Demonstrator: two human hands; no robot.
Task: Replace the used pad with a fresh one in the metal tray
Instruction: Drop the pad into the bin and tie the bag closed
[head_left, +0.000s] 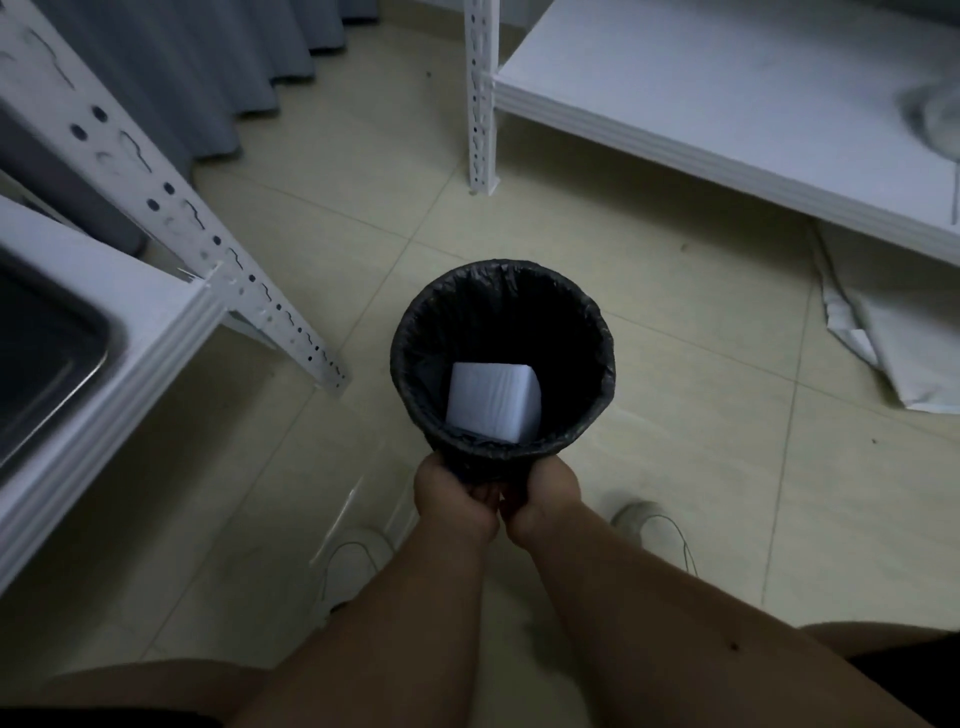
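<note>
Nearest the camera, both forearms reach forward and meet low in the view; the left hand and the right hand sit side by side, almost touching, each curled round the near lower wall of a black-lined waste bin, which is tipped so its mouth faces up toward the head; whether it rests on the floor or hangs in the grip I cannot tell; inside it, leaning on the near wall, lies a white folded pad, presumably the used one, so the discarding step looks done; beyond the hands' left side, on a white shelf, shows the corner of the metal tray, dark and seemingly bare; that tray lies well to the left of both hands and nearer the left one, so the coming move likely turns leftward; no fresh pad is plainly in view; farther off, a crumpled white sheet lies on the tiles beneath another white rack
</note>
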